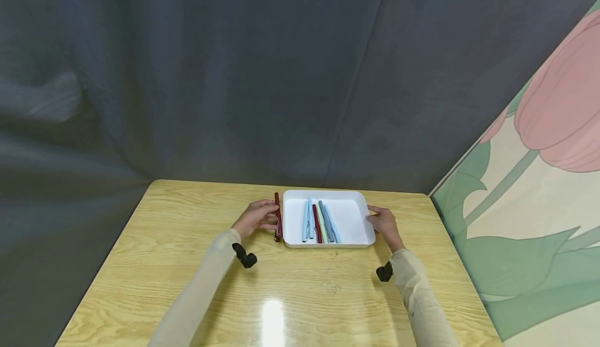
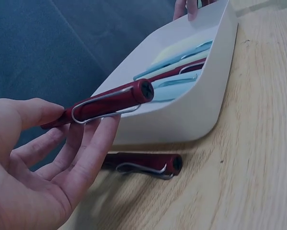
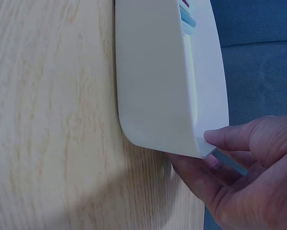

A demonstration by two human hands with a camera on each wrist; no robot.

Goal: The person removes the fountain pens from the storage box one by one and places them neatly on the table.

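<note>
My left hand (image 1: 257, 217) is just left of a white tray (image 1: 352, 222). Between thumb and fingers it pinches a dark red pen (image 2: 107, 103) with a wire clip, raised beside the tray wall. Below that, a second dark red pen (image 2: 145, 163) lies on the table, close to the tray. My right hand (image 1: 384, 224) grips the tray's right end, thumb over the rim and fingers against the outside. Inside the tray several pens lie side by side: light blue pens (image 1: 305, 222), a dark red one (image 1: 317, 224), a pale green one (image 1: 323, 224) and a grey-blue one (image 1: 326, 221).
The tray stands near the far edge of a wood-grain table (image 1: 309, 289). Behind it hangs a dark grey curtain (image 1: 262, 76). A wall panel with a tulip print (image 1: 539, 222) borders the right side.
</note>
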